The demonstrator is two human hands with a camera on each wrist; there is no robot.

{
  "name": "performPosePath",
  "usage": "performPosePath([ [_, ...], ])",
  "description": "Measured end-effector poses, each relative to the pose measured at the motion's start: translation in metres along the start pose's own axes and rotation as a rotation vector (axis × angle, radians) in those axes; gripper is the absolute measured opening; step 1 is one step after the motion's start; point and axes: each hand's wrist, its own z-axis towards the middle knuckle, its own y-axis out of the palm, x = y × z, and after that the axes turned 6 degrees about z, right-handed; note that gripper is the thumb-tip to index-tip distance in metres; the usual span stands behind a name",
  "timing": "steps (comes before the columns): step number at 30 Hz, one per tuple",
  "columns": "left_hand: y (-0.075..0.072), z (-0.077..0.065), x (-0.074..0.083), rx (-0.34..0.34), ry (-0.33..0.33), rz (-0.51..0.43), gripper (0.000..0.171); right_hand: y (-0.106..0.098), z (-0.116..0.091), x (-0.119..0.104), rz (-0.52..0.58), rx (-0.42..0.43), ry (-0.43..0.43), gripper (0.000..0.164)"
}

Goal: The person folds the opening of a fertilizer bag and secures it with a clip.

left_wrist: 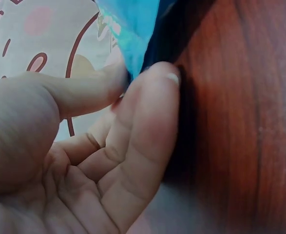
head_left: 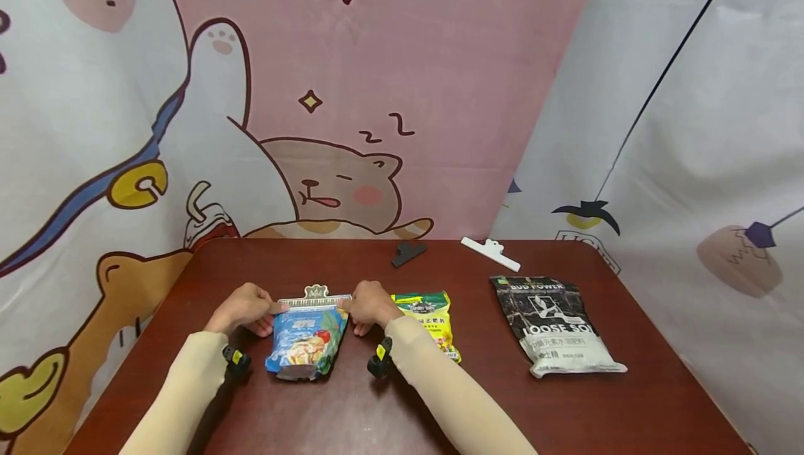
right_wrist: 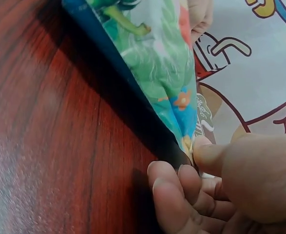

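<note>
A blue food bag [head_left: 306, 343] with printed pictures stands on the table between my two hands, and a clip [head_left: 316, 293] with an ornate grey handle lies along its top edge. My left hand [head_left: 248, 308] pinches the bag's top left corner; in the left wrist view, thumb and fingertips [left_wrist: 157, 92] meet on the blue film [left_wrist: 128, 34]. At the opposite top corner my right hand [head_left: 372, 305] pinches the bag between thumb and fingers. The right wrist view shows the bag's green side [right_wrist: 157, 68], with part of the clip [right_wrist: 203, 114] behind it.
A yellow and green bag [head_left: 433, 319] lies right of my right hand, partly hidden by the forearm. Farther right is a black and white bag [head_left: 559, 329]. A black clip [head_left: 409, 253] and a white clip [head_left: 492, 253] lie at the table's back edge, before a printed curtain [head_left: 440, 92].
</note>
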Motion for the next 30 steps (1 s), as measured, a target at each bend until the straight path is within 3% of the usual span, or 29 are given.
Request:
performPosePath([
  [7,0.004,-0.002,0.002,0.028,-0.016,0.061,0.034,-0.001,0.0,0.0,-0.166,-0.006,-0.042,0.059],
  [12,0.003,-0.009,0.004,0.093,0.018,0.116,0.034,-0.007,-0.003,0.004,-0.111,-0.034,-0.064,0.055],
  [19,-0.005,-0.025,0.014,0.22,0.054,0.168,0.036,-0.034,-0.014,0.013,-0.027,-0.133,-0.185,0.025],
  [26,0.001,-0.041,0.039,0.311,0.143,0.222,0.044,-0.063,-0.032,0.025,-0.077,-0.088,-0.29,0.036],
  [30,0.01,-0.048,0.051,0.359,0.207,0.208,0.046,-0.073,-0.042,0.028,-0.073,-0.063,-0.336,0.042],
])
